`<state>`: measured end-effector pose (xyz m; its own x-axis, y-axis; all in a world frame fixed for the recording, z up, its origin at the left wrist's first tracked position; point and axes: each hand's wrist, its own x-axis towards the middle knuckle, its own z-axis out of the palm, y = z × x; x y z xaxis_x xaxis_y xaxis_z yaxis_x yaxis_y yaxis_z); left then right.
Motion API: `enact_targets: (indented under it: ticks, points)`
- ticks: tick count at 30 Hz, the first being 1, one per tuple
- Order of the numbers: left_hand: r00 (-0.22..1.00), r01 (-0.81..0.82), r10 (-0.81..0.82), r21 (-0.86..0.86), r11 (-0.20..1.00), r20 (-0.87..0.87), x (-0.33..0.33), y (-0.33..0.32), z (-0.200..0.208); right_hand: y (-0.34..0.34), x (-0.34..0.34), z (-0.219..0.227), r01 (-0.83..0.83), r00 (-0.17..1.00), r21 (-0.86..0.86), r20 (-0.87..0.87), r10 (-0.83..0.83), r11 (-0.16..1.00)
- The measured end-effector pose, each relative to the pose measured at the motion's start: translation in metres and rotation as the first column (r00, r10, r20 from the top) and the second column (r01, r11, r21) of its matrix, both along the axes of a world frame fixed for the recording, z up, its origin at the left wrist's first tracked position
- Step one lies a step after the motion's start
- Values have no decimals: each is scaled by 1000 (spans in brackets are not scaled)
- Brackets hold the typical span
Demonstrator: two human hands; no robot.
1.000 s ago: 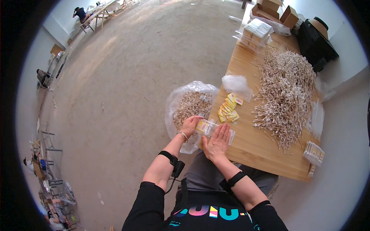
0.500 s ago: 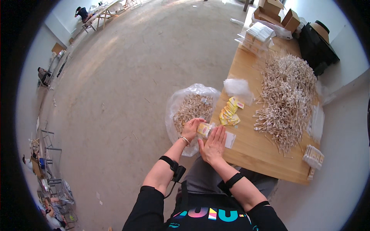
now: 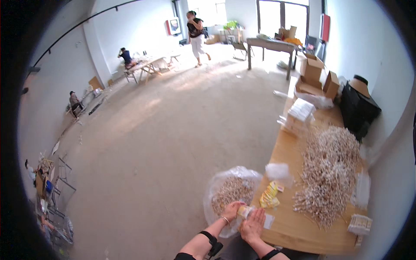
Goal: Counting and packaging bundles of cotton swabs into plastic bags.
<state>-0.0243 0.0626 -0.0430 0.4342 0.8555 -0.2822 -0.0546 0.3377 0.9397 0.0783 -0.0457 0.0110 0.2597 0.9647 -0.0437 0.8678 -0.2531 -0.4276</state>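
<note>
Two bare hands, the left (image 3: 233, 210) and the right (image 3: 253, 224), keep one small clear packet of cotton swabs (image 3: 245, 212) between them, much as half a second ago; the change is in the view, which has tilted up, so that hands and desk (image 3: 303, 234) sit lower and a walking person (image 3: 196, 37) now shows across the room, between 11 and 12 o'clock from the packet; the handling itself seems uninterrupted.

The left fingers curl around one end of the packet, which lies at 3 o'clock from that hand; the right fingers, straight and together, lie flat along its other end, with the packet at 11 o'clock from that hand; blur hides the exact contact; at 2 o'clock, yellow cards (image 3: 269, 196) lie on the desk, with a heap of loose cotton swabs (image 3: 331, 173) beyond them.
</note>
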Motion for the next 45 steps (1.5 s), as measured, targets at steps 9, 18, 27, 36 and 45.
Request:
enact_targets:
  ticks: [9,18,27,36,45]
  points:
    - [986,-37,37,-3,999,163,4,1,3,2,0,6,19,1000,-2,-22,-19,1000]
    - [997,-57,50,129,990,53,8,-2,5,3,2,-14,12,997,50,79,-16,999]
    - [996,-64,58,90,994,62,5,3,13,8,1,-4,20,998,106,58,-26,994]
    - [994,29,-21,-73,997,108,-1,8,11,12,9,2,239,923,369,-375,-91,898]
    - [979,50,-38,-57,997,201,2,0,9,24,-3,2,331,812,413,-583,-33,849]
